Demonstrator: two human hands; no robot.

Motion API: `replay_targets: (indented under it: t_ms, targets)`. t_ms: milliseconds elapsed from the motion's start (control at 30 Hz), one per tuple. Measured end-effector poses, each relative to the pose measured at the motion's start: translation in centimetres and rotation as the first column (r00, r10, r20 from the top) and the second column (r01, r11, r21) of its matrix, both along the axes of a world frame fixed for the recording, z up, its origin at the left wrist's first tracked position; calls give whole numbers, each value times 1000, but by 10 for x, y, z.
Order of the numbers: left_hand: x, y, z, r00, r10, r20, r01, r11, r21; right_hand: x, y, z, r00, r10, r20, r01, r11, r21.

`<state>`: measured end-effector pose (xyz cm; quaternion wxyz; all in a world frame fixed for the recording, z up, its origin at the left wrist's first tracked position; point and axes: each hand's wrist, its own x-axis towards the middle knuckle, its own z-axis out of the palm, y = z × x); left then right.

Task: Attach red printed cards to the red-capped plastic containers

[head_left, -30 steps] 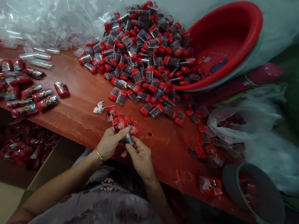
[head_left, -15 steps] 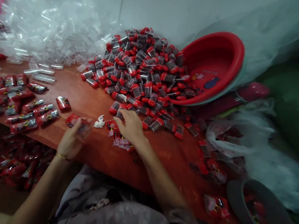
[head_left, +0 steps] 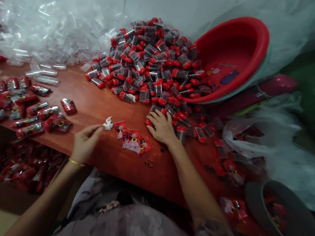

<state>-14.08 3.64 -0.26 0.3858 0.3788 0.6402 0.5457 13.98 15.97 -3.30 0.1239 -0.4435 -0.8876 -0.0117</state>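
My left hand (head_left: 86, 142) is over the front of the table, thumb and fingers drawn together, fingertips at a crumpled white scrap (head_left: 108, 123). Whether they grip it is not clear. To its right lie several red printed cards (head_left: 132, 139), overlapping in a loose fan. My right hand (head_left: 162, 128) rests palm down at the near edge of a heap of small clear containers with red caps (head_left: 150, 65). Its fingers are spread over a container (head_left: 158, 109) there. Left of my left hand are shiny red packets (head_left: 32, 109) in a loose group.
A red basin (head_left: 259, 50) leans tipped behind the heap. Clear plastic pieces (head_left: 49, 25) are piled at the back left. A grey basket (head_left: 255, 195) and a plastic bag (head_left: 302, 165) stand on the right. More red packets (head_left: 28, 169) fill a box below the table edge.
My left hand has let go of a red packet, now among the others, and moved right to the white scrap. My right hand has moved right, from above the cards onto the containers.
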Motion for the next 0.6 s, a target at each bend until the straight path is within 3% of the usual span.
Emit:
replay_targets:
  t_ms: [33,67,133,200,267,433,600]
  targets:
    - [14,4,-5,972,-97,-215,106,994,30,8,-6,0,1000,-18,5,18,1000,2]
    - [25,10,-8,895,-143,-422,173,984,33,14,-12,-1,999,-32,10,32,999,2]
    - [35,22,-12,692,-133,-710,200,980,11,22,-23,-1,999,-45,12,45,999,1]
    - [31,32,-12,531,-98,-842,126,991,-36,26,-31,-1,999,-53,-2,53,999,3]
    - [20,39,-11,449,-132,-884,68,991,-114,29,-35,-2,998,-59,-28,59,998,8]
    - [0,35,-18,421,-208,-883,119,978,-173,29,-36,-2,995,-64,-78,65,998,12]
    - [4,18,-27,423,-203,-883,115,979,-170,28,-36,-2,993,-62,-96,63,998,5]
